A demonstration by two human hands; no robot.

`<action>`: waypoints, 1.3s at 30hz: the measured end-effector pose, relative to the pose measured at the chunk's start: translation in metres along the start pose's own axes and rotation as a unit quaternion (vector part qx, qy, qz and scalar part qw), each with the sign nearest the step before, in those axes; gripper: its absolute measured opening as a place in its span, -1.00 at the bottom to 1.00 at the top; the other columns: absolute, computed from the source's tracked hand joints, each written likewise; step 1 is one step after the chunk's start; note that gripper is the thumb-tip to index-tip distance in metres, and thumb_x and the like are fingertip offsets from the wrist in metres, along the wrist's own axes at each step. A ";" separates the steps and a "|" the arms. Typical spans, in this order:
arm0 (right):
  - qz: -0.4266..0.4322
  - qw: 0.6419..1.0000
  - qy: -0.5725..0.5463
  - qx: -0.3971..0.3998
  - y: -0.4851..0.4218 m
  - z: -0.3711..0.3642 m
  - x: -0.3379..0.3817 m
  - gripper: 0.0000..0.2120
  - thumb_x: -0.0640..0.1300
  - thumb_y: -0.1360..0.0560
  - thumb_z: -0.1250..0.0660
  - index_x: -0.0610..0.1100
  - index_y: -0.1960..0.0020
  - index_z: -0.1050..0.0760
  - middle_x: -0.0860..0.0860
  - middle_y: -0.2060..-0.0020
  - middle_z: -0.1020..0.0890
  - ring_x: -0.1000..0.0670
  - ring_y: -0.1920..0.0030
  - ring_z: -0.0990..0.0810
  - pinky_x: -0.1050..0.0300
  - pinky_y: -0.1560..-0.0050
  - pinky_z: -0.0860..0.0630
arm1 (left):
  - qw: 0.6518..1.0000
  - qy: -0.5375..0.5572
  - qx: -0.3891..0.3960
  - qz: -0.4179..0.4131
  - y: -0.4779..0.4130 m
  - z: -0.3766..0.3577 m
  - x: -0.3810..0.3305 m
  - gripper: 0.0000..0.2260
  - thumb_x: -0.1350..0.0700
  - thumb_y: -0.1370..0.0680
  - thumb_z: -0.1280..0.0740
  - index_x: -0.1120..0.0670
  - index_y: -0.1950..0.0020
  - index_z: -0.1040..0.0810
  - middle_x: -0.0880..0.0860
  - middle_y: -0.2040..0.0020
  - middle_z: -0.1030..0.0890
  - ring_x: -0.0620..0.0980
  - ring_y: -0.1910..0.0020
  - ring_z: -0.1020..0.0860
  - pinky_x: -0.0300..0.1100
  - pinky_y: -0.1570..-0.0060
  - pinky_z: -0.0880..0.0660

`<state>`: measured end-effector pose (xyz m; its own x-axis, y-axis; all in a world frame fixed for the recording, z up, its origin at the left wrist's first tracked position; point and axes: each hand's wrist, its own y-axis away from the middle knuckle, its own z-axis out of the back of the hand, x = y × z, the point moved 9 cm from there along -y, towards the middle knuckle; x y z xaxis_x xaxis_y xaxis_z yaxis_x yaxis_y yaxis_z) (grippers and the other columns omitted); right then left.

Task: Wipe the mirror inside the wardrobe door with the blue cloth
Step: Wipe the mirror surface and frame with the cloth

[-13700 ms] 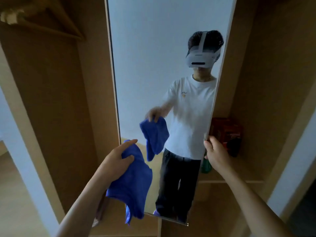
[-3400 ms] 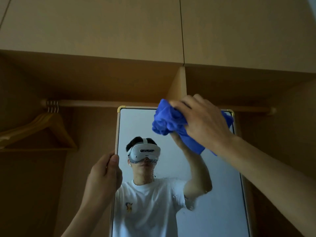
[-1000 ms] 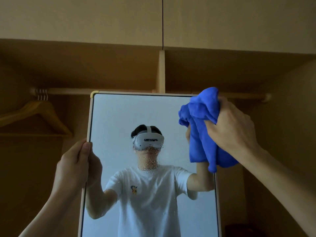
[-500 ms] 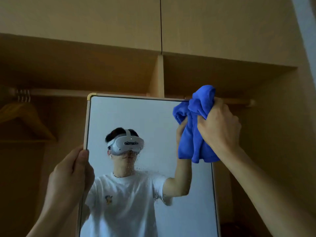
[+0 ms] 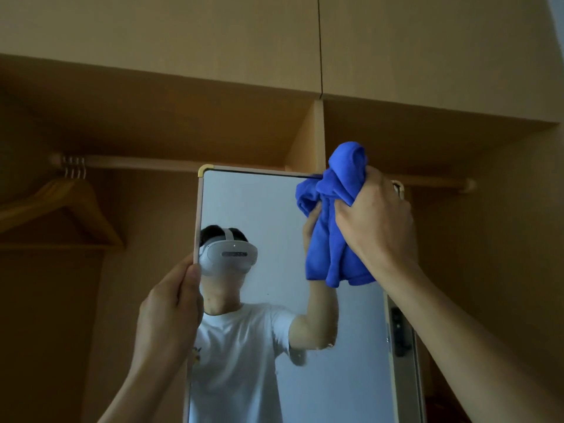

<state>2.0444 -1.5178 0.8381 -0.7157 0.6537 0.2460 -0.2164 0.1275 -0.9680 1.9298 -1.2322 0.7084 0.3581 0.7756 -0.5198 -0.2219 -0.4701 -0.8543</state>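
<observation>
I see my right hand point(image 5: 375, 221) bunched tight round the blue cloth point(image 5: 332, 227), up against the mirror point(image 5: 259, 203) near its top corner — my left hand point(image 5: 171, 312) pinches its side edge — and the spots point(image 5: 325, 346) below my fingers look not yet wiped.

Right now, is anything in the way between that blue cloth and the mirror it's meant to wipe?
Nothing visible does. The right hand holds the bunched blue cloth against the upper right corner of the mirror; the left hand only grips its left edge.

Blue cloth point(image 5: 334, 227), tan wardrobe point(image 5: 213, 56), wooden hangers point(image 5: 61, 206)
</observation>
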 end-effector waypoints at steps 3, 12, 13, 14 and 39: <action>0.011 1.000 -0.009 -0.001 0.004 -0.005 0.024 -0.61 0.02 -0.56 -0.31 -0.14 -0.30 -0.40 -0.09 -0.07 -0.58 -0.17 0.04 -0.63 0.01 0.09 -0.55 | 1.000 0.001 0.005 -0.010 -0.001 -0.001 0.002 -0.79 -0.07 -0.71 -0.15 0.01 -0.13 -0.49 0.03 0.41 -0.55 -0.01 0.44 -0.52 -0.03 0.33 -0.44; 0.130 0.991 -0.018 -0.001 0.033 -0.025 0.135 -0.50 -0.03 -0.47 -0.43 -0.17 -0.34 -0.42 -0.09 0.00 -0.60 -0.13 0.19 -0.63 0.13 0.29 -0.26 | 0.999 0.028 0.027 -0.002 0.000 -0.001 0.000 -0.81 -0.03 -0.72 -0.15 -0.06 -0.18 -0.54 0.04 0.09 -0.62 0.23 0.09 -0.62 -0.08 0.22 -0.41; 0.150 0.989 -0.014 0.002 0.039 -0.028 0.148 -0.51 -0.03 -0.46 -0.43 -0.16 -0.33 -0.43 -0.09 0.01 -0.60 -0.12 0.20 -0.64 0.13 0.30 -0.26 | 0.999 0.025 0.030 -0.001 0.000 -0.001 0.000 -0.78 -0.02 -0.72 -0.14 -0.11 -0.19 -0.58 0.02 0.19 -0.64 0.16 0.19 -0.61 -0.09 0.21 -0.41; 0.173 0.985 -0.008 0.009 0.044 -0.030 0.158 -0.52 -0.03 -0.47 -0.42 -0.15 -0.33 -0.43 -0.08 0.01 -0.60 -0.11 0.19 -0.64 0.13 0.30 -0.26 | 0.999 0.017 0.034 0.001 -0.001 0.000 0.000 -0.77 0.00 -0.72 -0.14 -0.14 -0.17 -0.60 -0.04 0.31 -0.61 0.03 0.30 -0.57 -0.11 0.22 -0.39; 0.395 0.897 -0.079 0.184 0.144 -0.045 0.149 -0.39 -0.26 -0.26 -0.45 -0.04 -0.31 -0.49 0.04 -0.01 -0.61 -0.04 0.05 -0.48 -0.03 0.05 -0.52 | 0.963 0.216 0.121 0.106 0.023 0.006 0.028 -0.55 0.32 -0.58 -0.25 -0.18 0.22 -0.74 -0.21 0.24 -0.72 -0.27 0.20 -0.68 -0.39 0.21 -0.57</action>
<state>1.9360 -1.3683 0.7329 -0.8211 0.3139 -0.4767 0.2156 -0.6028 -0.7682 1.9296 -1.2190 0.6737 0.6148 0.4006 -0.6794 -0.5169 -0.4460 -0.7307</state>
